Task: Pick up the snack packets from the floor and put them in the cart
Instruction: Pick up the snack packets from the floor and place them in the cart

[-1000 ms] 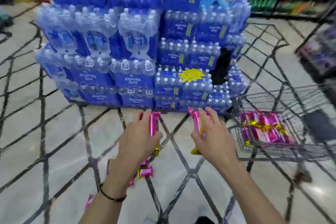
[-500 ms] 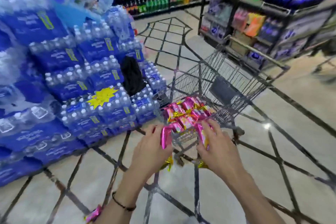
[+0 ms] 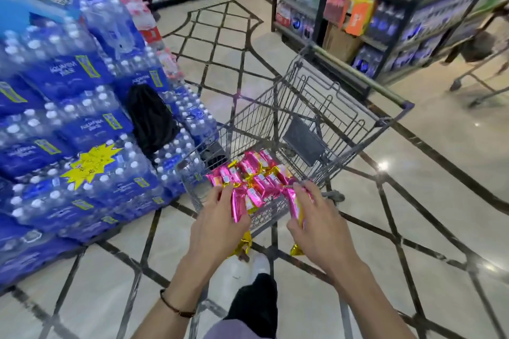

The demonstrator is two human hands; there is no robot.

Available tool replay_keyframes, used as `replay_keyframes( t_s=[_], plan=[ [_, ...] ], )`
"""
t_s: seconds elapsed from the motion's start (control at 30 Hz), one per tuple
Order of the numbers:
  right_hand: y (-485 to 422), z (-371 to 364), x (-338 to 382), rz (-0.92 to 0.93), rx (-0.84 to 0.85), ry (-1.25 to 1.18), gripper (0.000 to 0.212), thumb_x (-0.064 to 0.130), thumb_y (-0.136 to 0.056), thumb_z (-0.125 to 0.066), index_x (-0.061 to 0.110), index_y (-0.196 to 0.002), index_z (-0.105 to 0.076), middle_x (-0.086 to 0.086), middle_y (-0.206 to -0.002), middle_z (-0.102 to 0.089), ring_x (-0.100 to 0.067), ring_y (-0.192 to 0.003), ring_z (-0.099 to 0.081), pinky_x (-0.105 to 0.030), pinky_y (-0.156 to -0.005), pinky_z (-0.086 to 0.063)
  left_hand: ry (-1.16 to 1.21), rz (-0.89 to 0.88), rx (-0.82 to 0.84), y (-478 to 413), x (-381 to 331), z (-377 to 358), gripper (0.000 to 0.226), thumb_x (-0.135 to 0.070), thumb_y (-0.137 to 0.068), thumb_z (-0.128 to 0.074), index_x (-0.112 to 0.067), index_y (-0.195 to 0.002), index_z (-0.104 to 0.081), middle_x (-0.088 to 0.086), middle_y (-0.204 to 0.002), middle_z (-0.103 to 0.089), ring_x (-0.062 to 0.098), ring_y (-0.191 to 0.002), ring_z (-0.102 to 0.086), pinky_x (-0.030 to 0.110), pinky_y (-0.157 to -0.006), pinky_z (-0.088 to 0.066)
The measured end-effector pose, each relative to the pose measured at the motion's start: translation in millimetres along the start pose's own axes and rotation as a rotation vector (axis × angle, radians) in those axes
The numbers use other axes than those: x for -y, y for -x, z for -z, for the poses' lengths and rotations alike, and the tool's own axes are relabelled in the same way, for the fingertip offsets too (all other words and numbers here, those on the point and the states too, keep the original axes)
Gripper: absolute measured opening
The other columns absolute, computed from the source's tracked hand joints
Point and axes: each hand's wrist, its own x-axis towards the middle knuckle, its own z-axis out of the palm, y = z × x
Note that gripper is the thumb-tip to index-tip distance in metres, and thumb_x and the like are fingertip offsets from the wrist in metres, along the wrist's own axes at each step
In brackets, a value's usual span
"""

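Far left of the frame, the stack of water packs (image 3: pixel 68 132) crowds close beside the cart, a black bag (image 3: pixel 150 118) slumped against it, so it's tight quarters on that side. Lower centre-left, the left hand (image 3: pixel 217 226) has its fingers curled round a pink packet (image 3: pixel 239 205), held upright, gold crimped end poking out under the palm. Centre frame is the cart (image 3: pixel 248 129), and down in its near end a pile of pink packets (image 3: pixel 256 173) already lies on the wire floor. Both hands sit right at the near rim, the packet tops overlapping it. Lower centre-right, the right hand (image 3: pixel 319 231) wraps thumb and fingers around a second pink packet (image 3: pixel 295 208), also upright, gold tail hanging below. Drink shelves (image 3: pixel 399 22) fill the upper right, well apart.

The move here, I'd say: carry both packets clear over the rim, lower them toward the pile, then uncurl the fingers. Let go too soon and slick foil could slide off the edge back to the floor. Tipping them flat should help them settle rather than wedge in the wire. No loose packet shows on the floor in this view.
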Motion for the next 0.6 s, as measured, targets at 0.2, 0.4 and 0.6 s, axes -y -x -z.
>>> replay_keyframes(
  t_s=[0.2,0.4,0.6],
  plan=[
    [-98,4,-21,0.053,0.087,0.065,0.067,0.042,-0.096,-0.047,0.03,-0.154,-0.018,0.008,-0.161,-0.013,-0.032,-0.128,-0.046,-0.043,-0.087,-0.056,-0.041,0.085,-0.04,-88,-9,-18,0.066,-0.045,-0.092,-0.058,-0.028,-0.148,-0.028,0.0,-0.15,-0.029,0.028,-0.113,-0.058,0.043,-0.079,-0.055],
    [-182,7,-39,0.119,0.141,0.082,0.065,0.045,-0.096,-0.05,0.028,-0.153,-0.024,0.006,-0.159,-0.016,-0.029,-0.126,-0.048,-0.042,-0.091,-0.054,-0.051,0.067,-0.045,-159,-12,-33,0.065,-0.04,-0.093,-0.062,-0.028,-0.146,-0.027,0.001,-0.148,-0.032,0.022,-0.107,-0.06,0.032,-0.072,-0.055],
    [-270,-9,-66,0.245,0.238,0.093,0.067,0.04,-0.094,-0.054,0.026,-0.153,-0.027,0.005,-0.16,-0.019,-0.03,-0.123,-0.05,-0.041,-0.09,-0.051,-0.035,0.274,-0.025,-210,-5,-71,0.073,-0.044,-0.091,-0.061,-0.024,-0.151,-0.025,0.004,-0.153,-0.026,0.031,-0.108,-0.06,0.044,-0.078,-0.058]
  ],
)
